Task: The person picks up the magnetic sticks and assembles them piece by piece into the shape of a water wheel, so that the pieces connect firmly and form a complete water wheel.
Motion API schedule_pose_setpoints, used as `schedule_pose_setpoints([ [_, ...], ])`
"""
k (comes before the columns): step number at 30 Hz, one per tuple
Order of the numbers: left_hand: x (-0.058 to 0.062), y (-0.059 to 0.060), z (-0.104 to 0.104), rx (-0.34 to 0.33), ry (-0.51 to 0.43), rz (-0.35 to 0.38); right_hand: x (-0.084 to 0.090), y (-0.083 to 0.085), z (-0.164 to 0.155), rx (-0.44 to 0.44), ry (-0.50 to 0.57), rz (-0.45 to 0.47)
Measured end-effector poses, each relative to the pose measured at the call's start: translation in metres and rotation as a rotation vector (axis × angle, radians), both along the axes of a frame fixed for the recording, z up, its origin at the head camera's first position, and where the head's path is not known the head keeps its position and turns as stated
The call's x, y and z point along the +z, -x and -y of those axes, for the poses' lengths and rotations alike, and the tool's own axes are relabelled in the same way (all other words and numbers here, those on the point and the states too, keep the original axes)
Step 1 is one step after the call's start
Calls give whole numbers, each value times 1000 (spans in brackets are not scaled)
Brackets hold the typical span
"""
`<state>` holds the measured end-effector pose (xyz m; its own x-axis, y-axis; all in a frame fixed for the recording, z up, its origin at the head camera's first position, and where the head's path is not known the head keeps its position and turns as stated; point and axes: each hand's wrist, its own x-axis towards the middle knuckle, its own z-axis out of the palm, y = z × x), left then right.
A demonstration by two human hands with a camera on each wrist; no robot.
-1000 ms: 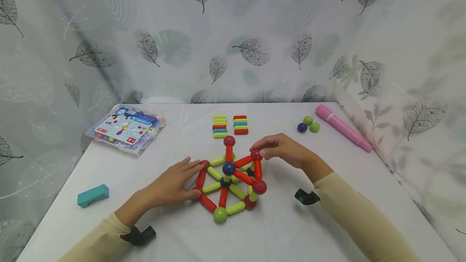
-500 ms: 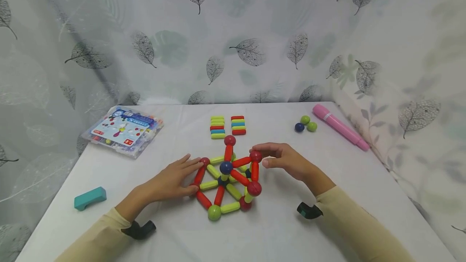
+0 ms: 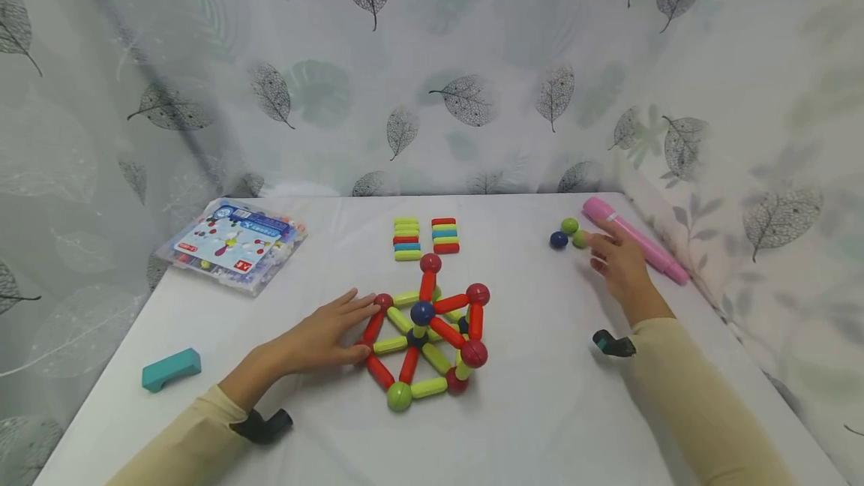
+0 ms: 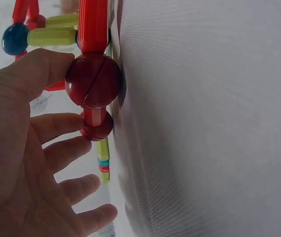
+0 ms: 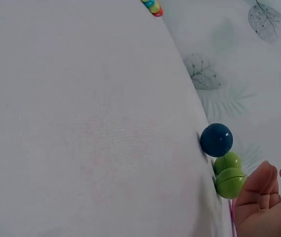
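Observation:
A structure of red and green magnetic rods and balls [image 3: 427, 336] stands on the white table [image 3: 526, 411]. My left hand [image 3: 328, 334] rests flat beside its left edge, fingers straight, thumb and fingertips touching a red ball [image 4: 93, 80] and the red ball [image 4: 97, 126] beyond it. My right hand [image 3: 617, 259] lies at the back right, fingers relaxed, right beside a green ball [image 3: 578, 239] of a small cluster with another green ball [image 3: 570, 226] and a blue ball [image 3: 558, 240]. In the right wrist view the fingertips [image 5: 260, 192] hover just by the green ball [image 5: 230, 182]; they hold nothing.
A pink marker [image 3: 634, 238] lies right of the balls, by the curtain. Two stacks of coloured rods [image 3: 425, 237] sit behind the structure. A plastic toy package [image 3: 232, 244] is at the back left and a teal block [image 3: 172, 368] at the left front.
My right hand has let go of the red ball at the top of the structure and moved right and back to the loose balls. The left hand has stayed put.

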<state>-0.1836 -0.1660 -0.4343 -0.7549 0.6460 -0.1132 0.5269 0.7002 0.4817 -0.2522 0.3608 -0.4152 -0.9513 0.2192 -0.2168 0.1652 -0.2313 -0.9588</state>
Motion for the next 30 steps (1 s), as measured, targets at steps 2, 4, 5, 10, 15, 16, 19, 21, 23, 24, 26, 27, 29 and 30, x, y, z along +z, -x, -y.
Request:
schedule_pose_setpoints([
  [2, 0, 0, 1, 3, 4, -7, 0, 0, 0, 6, -6, 15],
  [4, 2, 0, 2, 3, 1, -13, -3, 2, 4, 22, -9, 11],
  [5, 2, 0, 2, 3, -2, -13, -4, 4, 7, 33, -10, 9],
  [10, -2, 1, 3, 0, -10, 1, -14, 20, 42, 124, -69, 32],
  [15, -5, 0, 0, -11, -28, 7, -23, 41, 105, 343, -315, 121],
  [16, -5, 0, -1, -13, -31, 7, -25, 46, 117, 385, -378, 136],
  [19, -6, 0, -4, -18, -33, 7, -31, 59, 145, 471, -522, 160],
  [21, -6, 0, -5, -15, -33, 10, -35, 65, 156, 490, -600, 164],
  [23, -7, -1, -6, -10, -26, 13, -39, 70, 163, 509, -661, 154],
  [24, -7, -1, -6, -5, -20, 14, -41, 71, 166, 518, -690, 148],
  [26, -7, -1, -5, 3, -11, 15, -44, 74, 171, 531, -749, 139],
  [27, -7, -1, -4, 7, -3, 12, -44, 75, 174, 538, -782, 131],
  [29, -6, -2, -2, 15, 2, 3, -44, 77, 179, 550, -848, 104],
  [30, -6, -1, -1, 17, 4, -3, -44, 78, 182, 549, -877, 92],
])
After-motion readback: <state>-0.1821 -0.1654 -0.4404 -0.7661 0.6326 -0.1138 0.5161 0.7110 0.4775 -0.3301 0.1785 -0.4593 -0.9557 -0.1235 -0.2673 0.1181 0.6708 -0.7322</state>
